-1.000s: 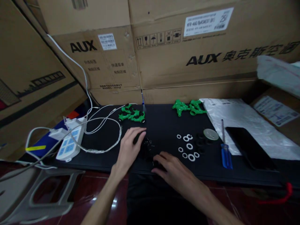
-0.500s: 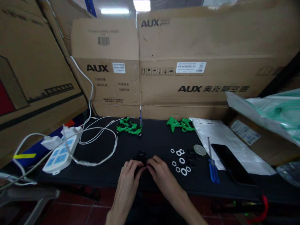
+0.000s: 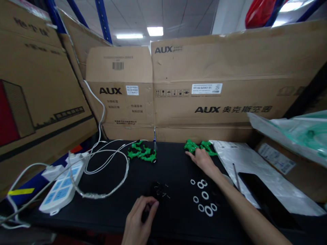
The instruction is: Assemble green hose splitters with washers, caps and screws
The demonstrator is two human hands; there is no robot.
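Observation:
My left hand (image 3: 141, 217) is low in the middle, its fingers curled and the thumb pressed to the index finger; what they hold, if anything, is too dark to make out. Just beyond its fingertips lies a small heap of black parts with thin silvery screws (image 3: 165, 194) among them. My right hand (image 3: 203, 160) is stretched forward over the green plastic pieces (image 3: 191, 145) at the back right. Its thumb sticks out to the side, apart from the fingers, and its fingertips reach between the green pieces. Several white rings (image 3: 205, 195) lie nearer, left of my right forearm.
At the back left sit green pieces with black fittings (image 3: 145, 153). A white cable and a power strip (image 3: 61, 186) occupy the left side. On the right are a screwdriver shaft (image 3: 236, 177), a black phone (image 3: 265, 197) and a white bag (image 3: 245, 170). Cardboard (image 3: 173, 119) walls the back.
My right hand has left my left hand and moved forward and right to the green pieces. My left hand stays low near the black parts. The view has tilted up.

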